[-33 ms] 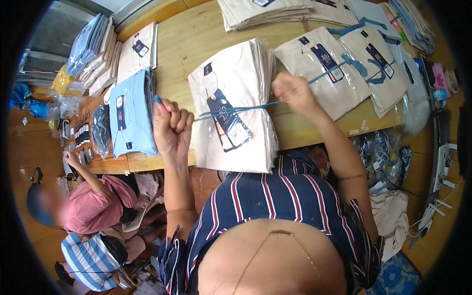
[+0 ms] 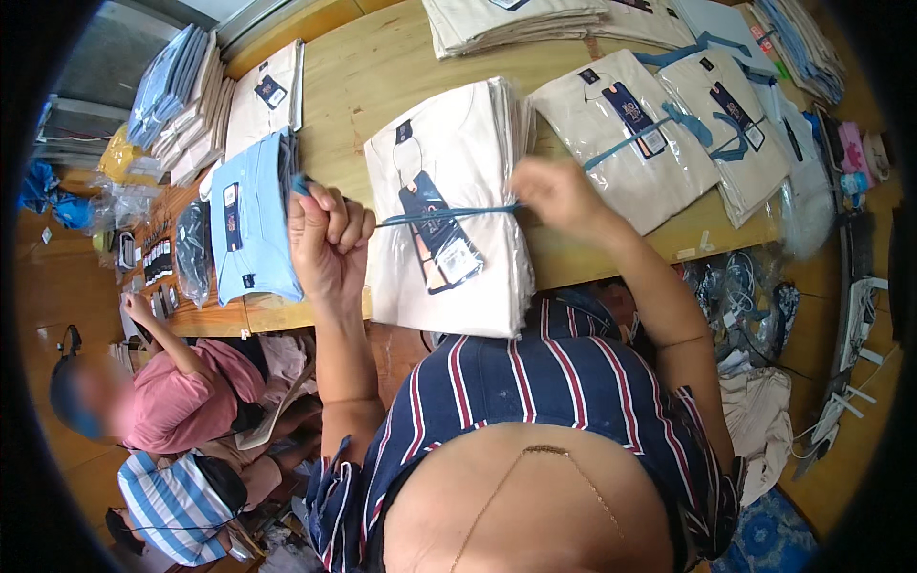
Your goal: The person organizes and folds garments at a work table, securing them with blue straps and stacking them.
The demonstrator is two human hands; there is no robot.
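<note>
A stack of folded cream garments in clear plastic bags (image 2: 411,286) lies in front of me, each with a dark hang tag on top as far as shows. A blue cord (image 2: 449,214) runs across its middle and over the tag. On the stack's left, my left hand (image 2: 330,229) is closed in a fist round one end of the cord, a blue bit poking out above the thumb. By the stack's right edge my right hand (image 2: 564,201) grips the other end, its fingers slightly blurred. The cord looks taut between them.
To the right lie bagged cream stacks (image 2: 650,181) tied with blue cord. A light-blue bagged stack (image 2: 253,248) sits left of my left hand, with taller piles (image 2: 196,124) beyond. A person in a pink top (image 2: 205,392) works at the lower left.
My right hand has moved left, closer to the stack's edge, and less cord shows beside it. My left hand has shifted slightly left. The stack has moved a little left.
</note>
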